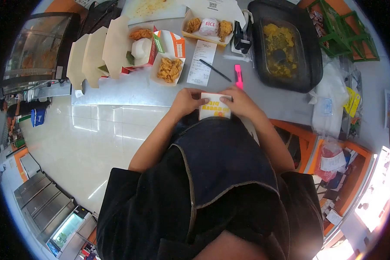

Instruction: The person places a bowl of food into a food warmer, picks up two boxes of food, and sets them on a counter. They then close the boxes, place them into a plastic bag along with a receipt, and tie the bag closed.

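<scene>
Between my two hands, close to my apron, is a small white box (215, 108) with yellow print. My left hand (189, 102) grips its left edge, and my right hand (242, 102) grips its right edge, thumbs on the printed face. Just beyond them on the metal counter (130, 93) lie a printed receipt (200, 71), a black pen (215, 70) and a pink highlighter (238, 76). A small open box of fried pieces (169, 70) stands to the left of the receipt.
Open meal boxes (112, 50) stand at the back left. Behind the receipt is a box with chicken and wrapped rice (209, 27), beside a black stapler-like object (242, 38). A dark tray with yellow food (281, 47), plastic bags (330, 99) and a green rack (349, 32) occupy the right.
</scene>
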The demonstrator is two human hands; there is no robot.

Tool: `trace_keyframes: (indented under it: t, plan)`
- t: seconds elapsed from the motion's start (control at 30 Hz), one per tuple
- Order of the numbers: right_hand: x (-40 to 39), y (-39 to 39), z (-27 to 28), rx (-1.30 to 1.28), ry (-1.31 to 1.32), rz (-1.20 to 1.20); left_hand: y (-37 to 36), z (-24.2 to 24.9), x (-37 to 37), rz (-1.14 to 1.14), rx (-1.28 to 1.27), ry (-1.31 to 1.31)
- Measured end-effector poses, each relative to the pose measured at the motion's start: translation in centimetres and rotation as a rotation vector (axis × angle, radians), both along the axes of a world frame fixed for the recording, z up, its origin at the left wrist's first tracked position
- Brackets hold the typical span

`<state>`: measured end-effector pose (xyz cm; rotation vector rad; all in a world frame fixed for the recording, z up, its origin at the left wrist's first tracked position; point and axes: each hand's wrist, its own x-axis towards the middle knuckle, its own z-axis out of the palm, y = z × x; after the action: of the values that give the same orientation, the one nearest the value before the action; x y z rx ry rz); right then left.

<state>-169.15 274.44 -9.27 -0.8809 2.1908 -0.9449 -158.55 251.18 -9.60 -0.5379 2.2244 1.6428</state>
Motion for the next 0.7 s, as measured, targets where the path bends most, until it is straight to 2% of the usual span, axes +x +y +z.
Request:
trace_keyframes:
  t: [0.1,0.17,0.2,0.27,0.3,0.37,0.43,0.5,0.57,0.6,0.67,0.7]
  plan:
    - [0.5,-0.1,0.2,-0.006,0.079,0.047,0.4,-0.6,0.5,-0.041,-0.053,0.064]
    - [0.8,-0.2,0.4,-0.001,0.096,0.085,1.4,1.3,1.1,-0.103,-0.349,-0.025]
    - [1.0,-0.2,0.2,-0.005,0.128,0.079,1.9,1.2,2.0,-0.102,-0.35,-0.024]
    - [1.0,-0.4,0.3,-0.011,0.167,0.073,2.6,0.0,3.2,-0.236,-0.033,0.021]
    - [1.1,-0.6,0.5,-0.003,0.094,0.004,2.7,-0.6,3.2,-0.237,-0.032,0.022]
    - [1.1,-0.5,1.2,0.004,0.022,-0.064,3.0,-1.9,3.2,-0.182,0.222,-0.001]
    - [0.7,-0.7,3.2,0.079,-0.062,-0.08,3.3,-1.1,2.6,-0.162,0.211,0.055]
    - [-0.2,-0.5,4.5,0.045,-0.028,-0.051,3.3,-0.8,1.9,-0.144,0.201,0.11]
    - [-1.1,-0.2,4.3,0.012,0.007,-0.026,2.9,-1.2,0.8,-0.128,0.093,0.273]
    - [-1.5,-0.1,3.4,0.075,-0.039,-0.043,2.7,-0.1,0.2,-0.133,0.095,0.275]
    - [-1.5,0.1,1.9,0.138,-0.08,-0.061,2.3,3.5,-1.0,0.086,0.258,0.081]
    - [-1.1,-0.2,1.2,-0.068,-0.247,-0.225,2.4,3.8,-1.2,0.086,0.26,0.084]
